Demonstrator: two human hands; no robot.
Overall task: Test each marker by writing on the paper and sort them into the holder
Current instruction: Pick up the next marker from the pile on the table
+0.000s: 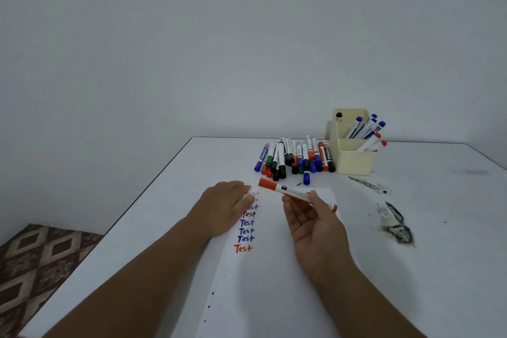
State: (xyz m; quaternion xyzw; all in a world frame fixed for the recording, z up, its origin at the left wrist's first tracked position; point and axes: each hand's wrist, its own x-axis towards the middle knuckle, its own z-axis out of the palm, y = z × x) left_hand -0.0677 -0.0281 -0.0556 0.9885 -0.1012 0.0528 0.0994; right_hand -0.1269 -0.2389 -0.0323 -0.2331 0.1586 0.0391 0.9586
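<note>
My left hand (227, 204) lay flat on the paper (274, 269), fingers straight, pressing the sheet down at its upper left corner and covering part of the top lines. Just right of it ran the column of "Test" words (247, 223) in red, blue and black, the lowest one in red; I counted about eight, so I judged roughly that many markers already tried.

My right hand (312, 222) was turned palm up over the middle of the paper, thumb and fingertips pinching the red marker (295, 193) near its middle. Its cap was on, the capped end pointing left and away from me. I took it to be the one that wrote the last red word, ready to go to the holder.

Beyond the paper, the pile of untested markers (296, 158) lay on the table (137, 228), with a loose blue cap (306, 178) just in front. Right of the pile stood the cream holder (354, 156), with blue and red markers in separate compartments. Most of the job seemed still ahead of me.
</note>
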